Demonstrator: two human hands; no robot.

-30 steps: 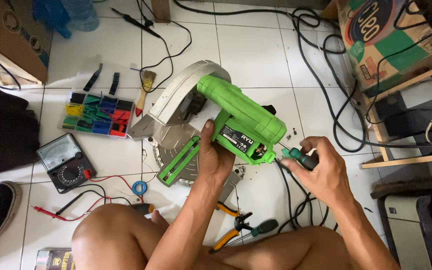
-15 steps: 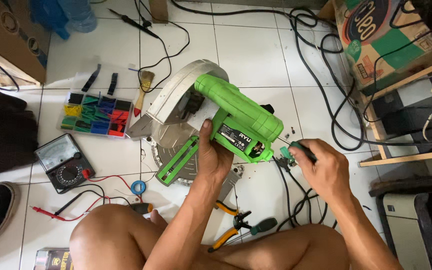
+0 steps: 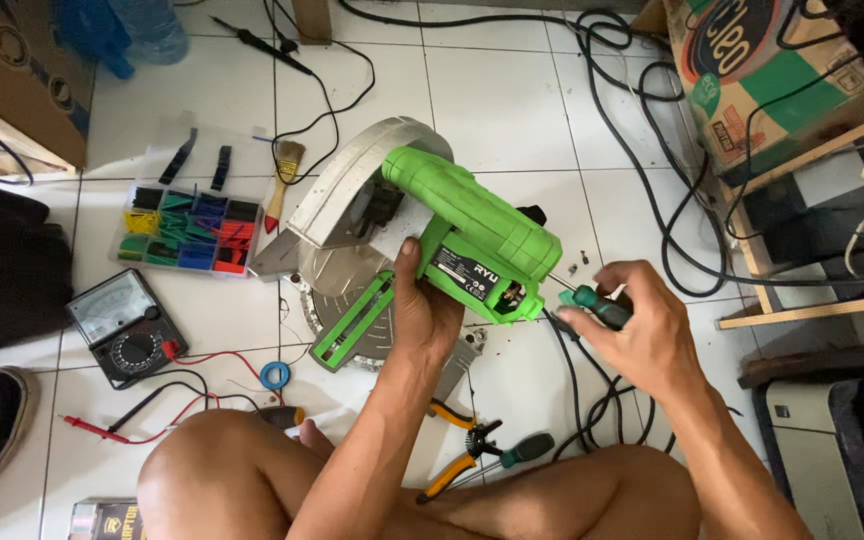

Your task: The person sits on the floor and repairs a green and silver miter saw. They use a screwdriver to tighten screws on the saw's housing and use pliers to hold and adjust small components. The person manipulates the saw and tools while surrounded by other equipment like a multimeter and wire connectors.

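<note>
- Head view, looking down at a white tiled floor: my left hand (image 3: pixel 422 315) wraps tightly around the green saw (image 3: pixel 472 245) at frame centre, thumb up its side.
- My right hand (image 3: pixel 642 335), right of centre, closes on a green-handled screwdriver (image 3: pixel 592 303), its shaft against the saw's rear end.
- The saw's grey blade guard (image 3: pixel 352 190) points toward upper left.
- Left of it lie a compartment box (image 3: pixel 187 230) of coloured pieces and a multimeter (image 3: pixel 124 327) with red and black leads.
- Pliers (image 3: pixel 462 455) lie near my legs, at the bottom.
</note>
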